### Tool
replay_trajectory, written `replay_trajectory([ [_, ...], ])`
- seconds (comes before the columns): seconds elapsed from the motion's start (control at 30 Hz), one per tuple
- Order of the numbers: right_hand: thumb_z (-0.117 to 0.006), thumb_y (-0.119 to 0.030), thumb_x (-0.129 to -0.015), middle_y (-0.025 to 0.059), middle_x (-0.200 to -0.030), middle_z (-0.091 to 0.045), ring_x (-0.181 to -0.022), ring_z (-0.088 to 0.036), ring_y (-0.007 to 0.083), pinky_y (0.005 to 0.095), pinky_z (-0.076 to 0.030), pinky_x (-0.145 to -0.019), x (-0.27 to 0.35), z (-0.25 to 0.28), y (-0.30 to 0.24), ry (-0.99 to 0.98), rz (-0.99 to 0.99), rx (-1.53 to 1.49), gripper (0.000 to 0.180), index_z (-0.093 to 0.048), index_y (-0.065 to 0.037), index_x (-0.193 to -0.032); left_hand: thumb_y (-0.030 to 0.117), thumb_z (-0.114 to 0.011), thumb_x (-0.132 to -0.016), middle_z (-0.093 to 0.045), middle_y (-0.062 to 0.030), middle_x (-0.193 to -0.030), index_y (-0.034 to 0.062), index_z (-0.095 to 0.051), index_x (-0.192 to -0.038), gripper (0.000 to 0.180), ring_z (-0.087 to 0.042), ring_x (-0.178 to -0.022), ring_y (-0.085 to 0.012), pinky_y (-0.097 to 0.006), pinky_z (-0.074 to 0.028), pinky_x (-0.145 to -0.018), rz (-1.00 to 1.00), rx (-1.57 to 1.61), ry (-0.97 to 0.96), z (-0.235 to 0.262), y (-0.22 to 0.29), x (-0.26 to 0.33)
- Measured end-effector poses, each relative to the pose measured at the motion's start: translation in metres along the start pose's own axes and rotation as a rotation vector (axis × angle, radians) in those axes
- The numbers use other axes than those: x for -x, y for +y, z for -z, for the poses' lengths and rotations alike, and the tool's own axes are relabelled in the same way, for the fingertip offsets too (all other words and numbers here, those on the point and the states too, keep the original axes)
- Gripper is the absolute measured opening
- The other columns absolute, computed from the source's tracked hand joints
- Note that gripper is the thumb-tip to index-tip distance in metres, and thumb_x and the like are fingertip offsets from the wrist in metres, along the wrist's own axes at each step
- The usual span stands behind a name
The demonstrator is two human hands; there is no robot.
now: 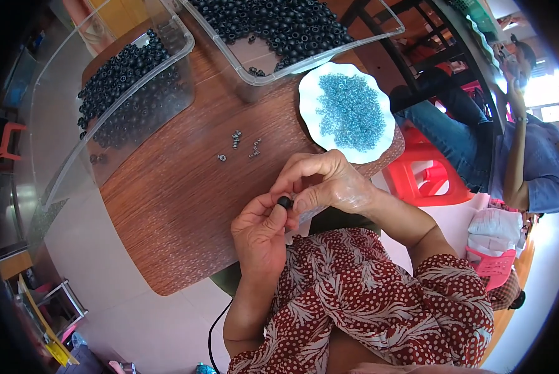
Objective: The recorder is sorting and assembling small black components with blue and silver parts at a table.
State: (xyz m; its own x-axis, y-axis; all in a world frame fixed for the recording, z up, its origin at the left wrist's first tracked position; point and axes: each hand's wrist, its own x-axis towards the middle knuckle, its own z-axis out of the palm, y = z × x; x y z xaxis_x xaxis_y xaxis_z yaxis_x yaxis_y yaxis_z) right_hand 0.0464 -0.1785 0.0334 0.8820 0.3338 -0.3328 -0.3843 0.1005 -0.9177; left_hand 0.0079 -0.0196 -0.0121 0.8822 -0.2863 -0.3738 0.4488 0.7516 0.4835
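My left hand (260, 234) pinches a small black round bead (284, 202) between thumb and fingers, just off the near edge of the wooden table (173, 206). My right hand (322, 182) is closed right beside it, fingertips touching the bead; whatever thin thing it holds is hidden. A white scalloped plate (309, 93) with a heap of small blue beads (351, 112) lies just beyond my right hand. A few tiny silver metal pieces (237, 138) lie on the wood ahead of my hands.
Two clear plastic tubs of black beads stand on the table: one far left (130, 81), one at the back (279, 28). A seated person in blue (516, 149) is at the right, beside a red plastic stool (426, 181). Pale floor lies below.
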Motion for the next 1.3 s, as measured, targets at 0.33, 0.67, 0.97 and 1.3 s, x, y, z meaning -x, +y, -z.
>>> replay_trajectory([
  [0.33,-0.073,0.009,-0.061,0.0088,-0.084,-0.056,-0.075,-0.057,0.0146,0.0257,-0.051,-0.062,-0.004,0.011,0.005,-0.149,0.016,0.010,0.025,-0.068,0.001,-0.084,0.008,-0.067,-0.079,-0.062,-0.0111,-0.075,-0.0096,-0.059,-0.094,0.024,-0.056,-0.061,-0.0155,-0.027,-0.046,-0.058,-0.014,-0.083,-0.030,-0.002,-0.002,0.003],
  [0.67,-0.067,0.016,-0.062,0.0090,-0.084,-0.052,-0.074,-0.061,0.0190,0.0295,-0.058,-0.062,-0.001,0.010,0.006,-0.188,0.014,0.035,0.018,-0.064,0.004,-0.075,0.010,-0.069,-0.077,-0.062,-0.0110,-0.074,-0.0093,-0.060,-0.091,0.026,-0.056,-0.060,-0.0157,-0.028,-0.047,-0.060,-0.012,-0.174,-0.056,-0.006,-0.005,0.008],
  [0.97,-0.068,0.010,-0.068,0.0059,-0.089,-0.054,-0.082,-0.058,0.0148,0.0255,-0.048,-0.071,-0.003,0.009,0.002,-0.232,-0.043,-0.056,0.021,-0.066,0.001,-0.087,0.010,-0.067,-0.080,-0.063,-0.0123,-0.081,-0.0084,-0.058,-0.095,0.026,-0.060,-0.065,-0.0181,-0.030,-0.051,-0.060,-0.061,-0.211,-0.064,-0.001,0.008,0.008],
  [1.3,-0.065,-0.004,-0.080,0.0055,-0.087,-0.062,-0.082,-0.057,0.0114,0.0239,-0.045,-0.072,0.005,0.017,-0.026,-0.138,0.284,0.201,0.016,-0.065,0.001,-0.095,0.005,-0.063,-0.081,-0.060,-0.0123,-0.080,-0.0054,-0.056,-0.092,0.017,-0.056,-0.066,-0.0191,-0.031,-0.047,-0.060,-0.183,-0.427,-0.016,-0.028,0.047,0.006],
])
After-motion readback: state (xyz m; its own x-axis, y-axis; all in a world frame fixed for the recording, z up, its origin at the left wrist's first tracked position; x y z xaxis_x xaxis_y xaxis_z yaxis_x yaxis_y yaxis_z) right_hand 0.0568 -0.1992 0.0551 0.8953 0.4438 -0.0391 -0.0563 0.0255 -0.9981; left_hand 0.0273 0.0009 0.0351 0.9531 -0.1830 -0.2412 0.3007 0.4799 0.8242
